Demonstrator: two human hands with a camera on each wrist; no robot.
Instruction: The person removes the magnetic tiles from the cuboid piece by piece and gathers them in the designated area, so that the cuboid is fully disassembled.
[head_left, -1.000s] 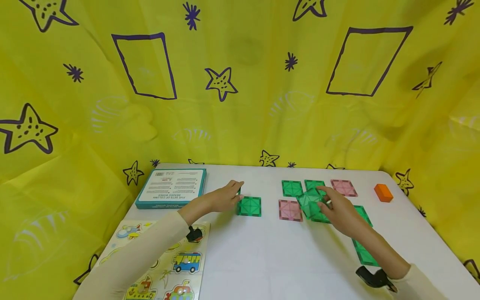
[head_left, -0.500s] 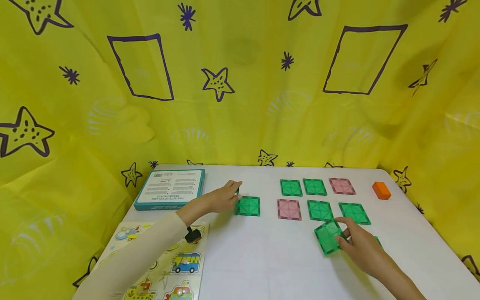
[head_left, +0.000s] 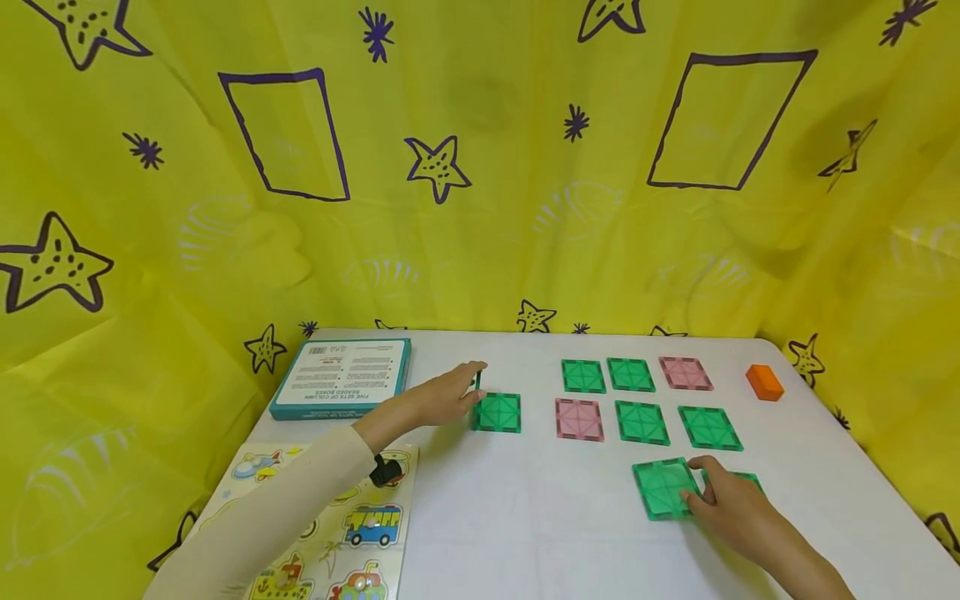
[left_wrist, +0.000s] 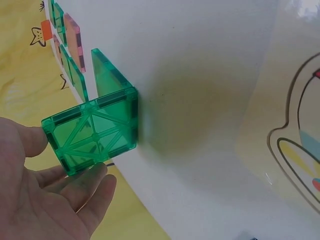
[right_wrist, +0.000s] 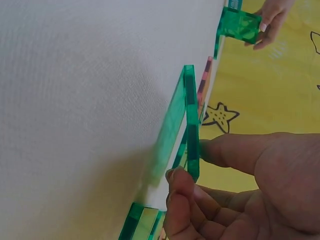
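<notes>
My left hand point(head_left: 448, 395) pinches a green magnetic tile point(left_wrist: 97, 131) by its edges. That tile stands upright along the left side of a flat green tile point(head_left: 498, 413). Over the table's right part, my right hand point(head_left: 731, 500) grips another green tile point(head_left: 665, 489) between thumb and fingers. In the right wrist view this gripped tile point(right_wrist: 191, 120) appears edge-on, just off the white surface. A further green tile point(head_left: 750, 478) lies partly hidden behind the right hand.
Two pink tiles, one pink tile point(head_left: 686, 373) farther back, lie among several green tiles point(head_left: 630, 375). An orange block point(head_left: 765, 382) sits at the back right. At the left are a teal-edged box point(head_left: 341, 375) and a vehicle puzzle board point(head_left: 330, 533). Yellow curtain point(head_left: 480, 250) surrounds the table.
My right hand has carried its green tile from above the middle tiles toward the near right, and the tile now lies flatter. My left hand keeps its place with the upright tile.
</notes>
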